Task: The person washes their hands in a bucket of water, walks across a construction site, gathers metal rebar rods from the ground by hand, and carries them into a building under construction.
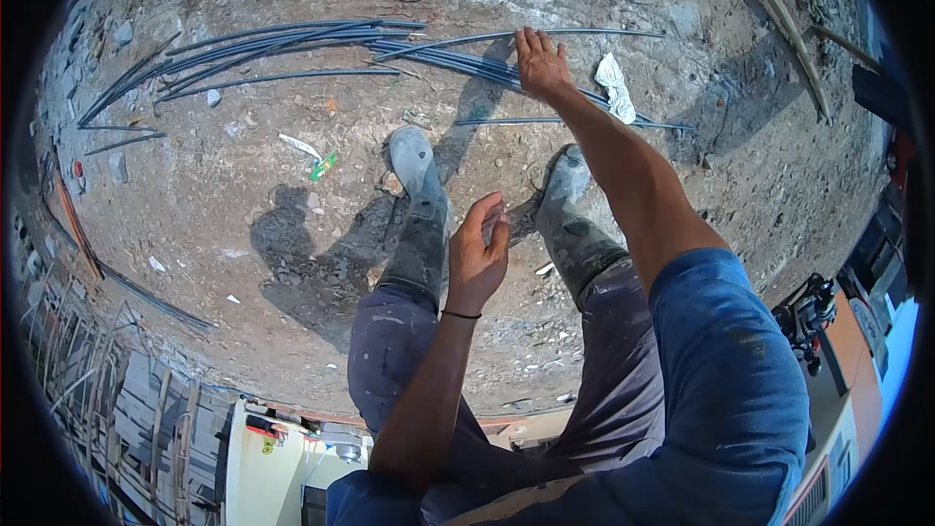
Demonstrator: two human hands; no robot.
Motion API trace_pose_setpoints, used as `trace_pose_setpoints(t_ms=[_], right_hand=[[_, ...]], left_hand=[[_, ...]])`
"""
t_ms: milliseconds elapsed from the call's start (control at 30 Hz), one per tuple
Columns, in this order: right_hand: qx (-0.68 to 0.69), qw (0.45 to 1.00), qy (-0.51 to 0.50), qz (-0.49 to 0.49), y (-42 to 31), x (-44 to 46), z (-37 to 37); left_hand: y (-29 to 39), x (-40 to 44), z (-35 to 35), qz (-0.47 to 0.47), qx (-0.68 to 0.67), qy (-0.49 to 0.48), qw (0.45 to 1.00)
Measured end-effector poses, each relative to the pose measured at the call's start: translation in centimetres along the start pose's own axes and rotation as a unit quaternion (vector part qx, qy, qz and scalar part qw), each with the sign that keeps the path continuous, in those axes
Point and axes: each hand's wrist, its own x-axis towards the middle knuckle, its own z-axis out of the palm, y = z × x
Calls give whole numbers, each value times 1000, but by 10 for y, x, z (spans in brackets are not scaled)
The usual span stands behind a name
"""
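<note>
My right hand point(542, 63) reaches out over a bundle of thin steel rebars point(453, 60) on the dirt, its fingers stretched out across one rebar point(614, 32). Whether it touches the rebar I cannot tell. My left hand point(478, 258), with a dark band at the wrist, hangs between my knees. Its fingers are loosely bent and apart from the thumb, with nothing seen in them. Further rebars point(263, 39) fan out to the left, curved by the lens. A crumpled white scrap point(614, 88) lies across the bars, right of my right hand.
My boots point(413, 161) stand on rough, stony ground just short of the bars. A green wrapper point(323, 167) lies to the left. A long pole point(779, 19) is at the upper right. A motorbike point(806, 317) stands at the right, and stacked wood point(161, 429) at the lower left.
</note>
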Motion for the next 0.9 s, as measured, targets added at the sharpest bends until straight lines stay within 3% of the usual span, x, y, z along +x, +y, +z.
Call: trace_pose_setpoints(t_ms=[100,167,267,300,433,633,700,800,900], right_hand=[[-91,994,53,13,9,32,16],[-103,992,47,59,11,32,22],[-186,982,-7,43,10,17,23],[-164,982,92,3,16,12,42],[-85,995,4,-52,14,-34,51],[-69,985,156,24,40,-48,77],[-145,980,136,-7,52,-34,84],[-102,987,102,-68,58,-27,74],[-66,989,93,-96,59,-15,78]], left_hand=[[4,-5,1,-17,-46,24,999],[14,-3,1,-7,-65,-26,998],[18,2,-2,5,-22,-29,999],[23,6,-3,-2,16,-36,999],[25,12,1,-6,5,-32,999],[17,16,11,15,10,-32,999],[15,16,13,1,15,-39,999],[26,19,11,-40,36,-74,996],[23,22,15,3,-6,-49,999]])
